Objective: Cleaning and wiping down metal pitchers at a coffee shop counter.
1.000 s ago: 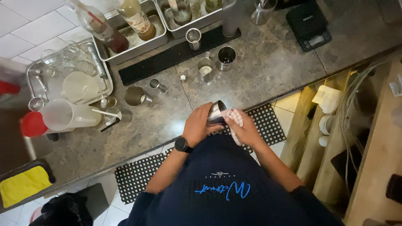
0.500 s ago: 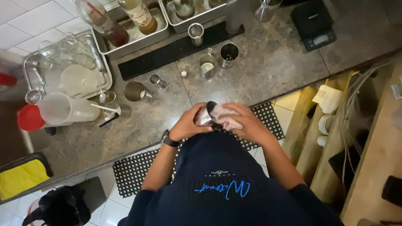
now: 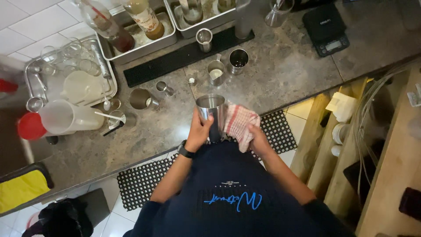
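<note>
The steel cup [image 3: 210,109] stands upright, mouth open to the camera, above the near edge of the stone counter [image 3: 285,66]. The left hand [image 3: 199,131] holds the cup by its side wall, with fingers wrapped around the wall and thumb pressed against it. The right hand [image 3: 256,138] grips a red-and-white checked cloth [image 3: 239,123], fingers closed into the fabric. The cloth touches the right side of the cup. A black watch [image 3: 186,151] sits on the left wrist.

Positions below are given relative to the steel cup:

- Just beyond it, toward the wall: a small milk pitcher [image 3: 215,70] and a dark-lined steel tumbler [image 3: 238,59], side by side.
- Further beyond: a long black bar mat [image 3: 175,59] with a small steel jigger [image 3: 204,38] upright on it.
- Beyond the mat: a steel tray [image 3: 144,41] holding syrup bottles.
- To its left: a squat steel cup [image 3: 140,98] and a small measure [image 3: 163,87].
- Far left: a clear plastic jug [image 3: 70,116] lying on its side, with a red lid [image 3: 30,126] against it, and a tray of glassware [image 3: 66,70] behind.
- Far right, beyond: a black digital scale [image 3: 326,28].
- Below it, on the floor: a black perforated rubber mat [image 3: 144,180].
</note>
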